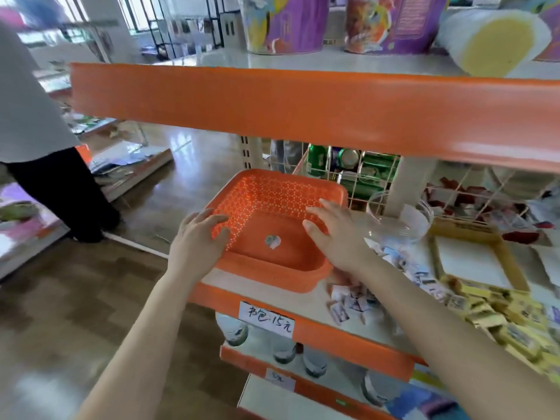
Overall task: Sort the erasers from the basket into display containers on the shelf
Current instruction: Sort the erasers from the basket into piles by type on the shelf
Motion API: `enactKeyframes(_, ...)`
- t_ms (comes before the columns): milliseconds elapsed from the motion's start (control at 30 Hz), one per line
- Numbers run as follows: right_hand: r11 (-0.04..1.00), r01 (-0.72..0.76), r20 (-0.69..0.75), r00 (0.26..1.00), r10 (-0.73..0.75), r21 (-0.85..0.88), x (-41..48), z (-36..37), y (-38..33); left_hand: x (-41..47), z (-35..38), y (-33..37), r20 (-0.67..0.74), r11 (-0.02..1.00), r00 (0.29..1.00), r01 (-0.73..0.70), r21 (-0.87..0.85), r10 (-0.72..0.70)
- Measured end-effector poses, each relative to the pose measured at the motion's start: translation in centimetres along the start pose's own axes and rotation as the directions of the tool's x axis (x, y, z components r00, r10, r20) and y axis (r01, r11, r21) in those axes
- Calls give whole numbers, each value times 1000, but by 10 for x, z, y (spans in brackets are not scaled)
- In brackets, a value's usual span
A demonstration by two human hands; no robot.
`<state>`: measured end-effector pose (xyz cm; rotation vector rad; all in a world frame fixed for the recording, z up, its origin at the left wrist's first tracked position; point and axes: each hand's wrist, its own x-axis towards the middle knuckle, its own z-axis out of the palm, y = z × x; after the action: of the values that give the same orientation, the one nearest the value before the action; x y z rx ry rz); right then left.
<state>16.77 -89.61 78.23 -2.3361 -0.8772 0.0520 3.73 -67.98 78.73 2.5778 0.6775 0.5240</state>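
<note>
In a shop, an orange basket (pixel 274 268) sits on the end of a shelf (pixel 309 310) with an orange edge. The left hand (pixel 197 241) is at the basket's left wall and the right hand (pixel 333 231) at its right wall, both with fingers spread and holding nothing. One small eraser (pixel 272 241) lies inside the basket. More erasers (pixel 351 301) are piled just right of it, near a clear jar (pixel 400 219).

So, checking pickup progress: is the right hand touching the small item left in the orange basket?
Apart. The head view shows bare basket floor between the right hand and the small item.
</note>
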Motion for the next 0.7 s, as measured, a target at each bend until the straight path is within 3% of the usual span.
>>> enactKeyframes(700, 999, 37, 68, 997, -37, 5, 30, 12, -23, 28, -12, -28, 32, 999, 999, 28, 25, -29)
